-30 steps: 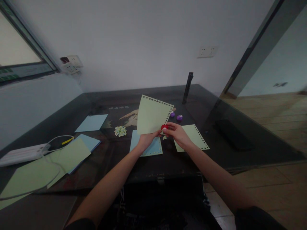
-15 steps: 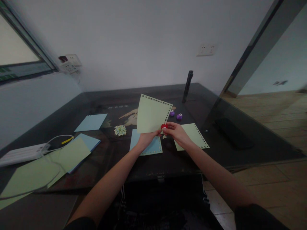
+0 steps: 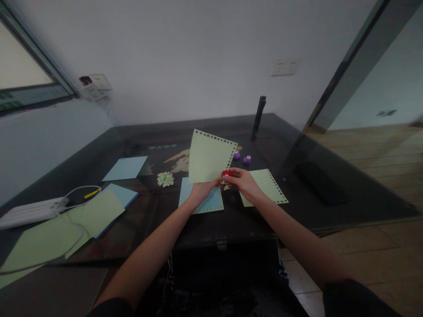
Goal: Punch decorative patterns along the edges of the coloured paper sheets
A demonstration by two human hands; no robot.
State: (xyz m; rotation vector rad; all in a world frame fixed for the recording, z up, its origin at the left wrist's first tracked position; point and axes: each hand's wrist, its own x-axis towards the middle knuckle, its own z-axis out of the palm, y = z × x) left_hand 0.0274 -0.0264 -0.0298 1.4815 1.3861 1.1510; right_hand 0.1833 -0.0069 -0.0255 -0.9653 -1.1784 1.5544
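Note:
My left hand (image 3: 204,190) is closed on the lower edge of a pale green sheet of paper (image 3: 209,156), held up above the table. Small shaped holes run along its top and right edges. A small red craft punch (image 3: 226,173) sits at the sheet's lower right corner, gripped by my right hand (image 3: 243,181). Below the hands, a few punched-out paper bits (image 3: 226,187) lie beside a light blue sheet (image 3: 206,206) with a punched edge. Right of it is another pale green sheet (image 3: 269,187) with holes down one side.
Two purple punches (image 3: 247,160) stand behind my right hand. A pile of paper cutouts (image 3: 165,179) is at the left. Farther left lie a blue sheet (image 3: 125,168), stacked green paper (image 3: 109,211) and a white power strip (image 3: 33,212). A black upright object (image 3: 258,118) stands at the back.
Almost nothing differs. Both hands, the green sheet and the red punch keep the same positions; the whole view has shifted very slightly.

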